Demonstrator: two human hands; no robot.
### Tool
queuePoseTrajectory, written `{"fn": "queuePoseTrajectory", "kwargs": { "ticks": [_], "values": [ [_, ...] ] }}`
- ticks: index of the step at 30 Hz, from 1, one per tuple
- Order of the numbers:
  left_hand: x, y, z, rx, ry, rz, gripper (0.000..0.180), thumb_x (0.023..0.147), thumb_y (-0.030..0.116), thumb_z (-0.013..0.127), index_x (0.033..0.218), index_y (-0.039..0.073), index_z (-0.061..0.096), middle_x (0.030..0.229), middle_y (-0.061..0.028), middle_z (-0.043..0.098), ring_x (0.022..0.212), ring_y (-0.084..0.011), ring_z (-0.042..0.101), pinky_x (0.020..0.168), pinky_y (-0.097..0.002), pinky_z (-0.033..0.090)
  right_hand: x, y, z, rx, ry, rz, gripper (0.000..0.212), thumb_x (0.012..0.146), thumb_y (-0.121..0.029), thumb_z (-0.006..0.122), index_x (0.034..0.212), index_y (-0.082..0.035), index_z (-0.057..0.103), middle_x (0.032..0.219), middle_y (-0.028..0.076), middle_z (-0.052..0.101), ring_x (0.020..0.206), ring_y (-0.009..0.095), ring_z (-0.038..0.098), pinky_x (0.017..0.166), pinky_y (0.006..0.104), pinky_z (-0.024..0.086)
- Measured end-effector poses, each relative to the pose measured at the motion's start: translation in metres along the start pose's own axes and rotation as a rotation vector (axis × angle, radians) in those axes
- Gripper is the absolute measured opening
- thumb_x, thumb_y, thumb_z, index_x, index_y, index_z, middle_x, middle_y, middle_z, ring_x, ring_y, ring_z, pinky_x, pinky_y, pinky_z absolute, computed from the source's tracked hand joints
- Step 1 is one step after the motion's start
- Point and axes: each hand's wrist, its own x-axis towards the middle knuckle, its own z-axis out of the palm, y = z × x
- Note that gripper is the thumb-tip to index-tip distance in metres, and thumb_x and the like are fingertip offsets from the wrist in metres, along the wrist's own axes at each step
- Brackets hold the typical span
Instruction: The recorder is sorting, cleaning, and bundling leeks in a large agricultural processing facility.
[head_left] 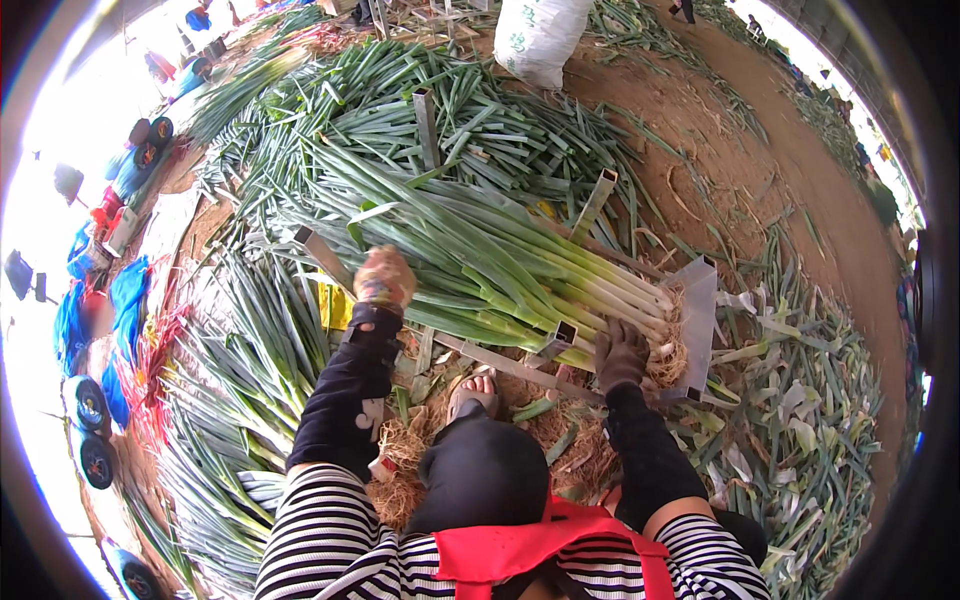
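Note:
A thick bundle of long green onions [500, 265] lies in a metal rack with upright posts. Their white root ends point right, close to the rack's pale end plate [702, 320]. My right hand [622, 355], in a dark glove, grips the lower stalks near the roots. Close to the left front post [325, 260], my left hand [385, 278] is curled closed beside the green leaves. It is slightly blurred, and whatever its fingers may hold is hidden. A yellow piece [335, 305] shows behind my left wrist.
Large heaps of green onions lie beyond the rack [530, 135] and to its left [235, 370]. Loose leaves and trimmings [790, 420] cover the ground at right. A white sack [540, 40] stands at the back. Red strings [155, 370] lie at far left. A black seat-like object [480, 475] is below me.

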Motion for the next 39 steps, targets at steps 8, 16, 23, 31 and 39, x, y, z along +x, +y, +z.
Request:
{"fn": "queuePoseTrajectory", "kwargs": {
  "ticks": [8, 16, 23, 31, 39],
  "values": [
    [0.007, 0.022, -0.044, -0.238, 0.512, -0.138, 0.043, 0.085, 0.011, 0.054, 0.127, 0.008, 0.046, 0.132, -0.0174, 0.048, 0.106, -0.0391, 0.060, 0.086, -0.0446, 0.052, 0.001, 0.005, -0.003, -0.020, 0.035, 0.002, 0.043, 0.091, -0.039, 0.055, 0.127, -0.015, 0.056, 0.123, 0.011, 0.055, 0.120, 0.031, 0.048, 0.104, 0.0464, 0.032],
    [0.064, 0.000, -0.100, 0.056, 0.423, -0.132, 0.033, 0.089, 0.019, 0.052, 0.120, 0.019, 0.060, 0.122, -0.0091, 0.059, 0.103, -0.0294, 0.062, 0.082, -0.0448, 0.051, -0.001, 0.005, -0.001, -0.042, 0.108, -0.047, 0.041, 0.091, -0.039, 0.055, 0.125, -0.016, 0.057, 0.116, 0.010, 0.056, 0.117, 0.030, 0.049, 0.102, 0.0468, 0.034],
    [0.073, -0.021, -0.075, 0.236, 0.058, -0.259, 0.031, 0.086, 0.025, 0.056, 0.114, 0.023, 0.068, 0.130, -0.0004, 0.056, 0.120, -0.0229, 0.051, 0.098, -0.0475, 0.040, 0.001, 0.000, -0.002, -0.040, 0.063, -0.034, 0.043, 0.090, -0.039, 0.056, 0.125, -0.015, 0.056, 0.117, 0.010, 0.056, 0.118, 0.029, 0.049, 0.102, 0.0468, 0.034],
    [0.060, -0.006, -0.043, 0.067, 0.018, -0.155, 0.042, 0.088, 0.025, 0.053, 0.130, 0.031, 0.056, 0.140, -0.0012, 0.047, 0.134, -0.0258, 0.039, 0.108, -0.0565, 0.029, -0.001, 0.003, 0.002, -0.020, 0.102, -0.044, 0.042, 0.090, -0.039, 0.056, 0.123, -0.013, 0.058, 0.117, 0.011, 0.056, 0.117, 0.031, 0.049, 0.102, 0.0472, 0.034],
    [0.099, -0.007, -0.039, 0.407, -0.361, -0.253, 0.038, 0.091, 0.035, 0.057, 0.126, 0.026, 0.062, 0.142, -0.0020, 0.050, 0.134, -0.0303, 0.042, 0.103, -0.0666, 0.028, -0.002, 0.007, 0.007, -0.021, 0.090, -0.038, 0.043, 0.089, -0.041, 0.055, 0.123, -0.014, 0.057, 0.116, 0.012, 0.055, 0.118, 0.032, 0.048, 0.102, 0.0485, 0.033]
  ]
}}
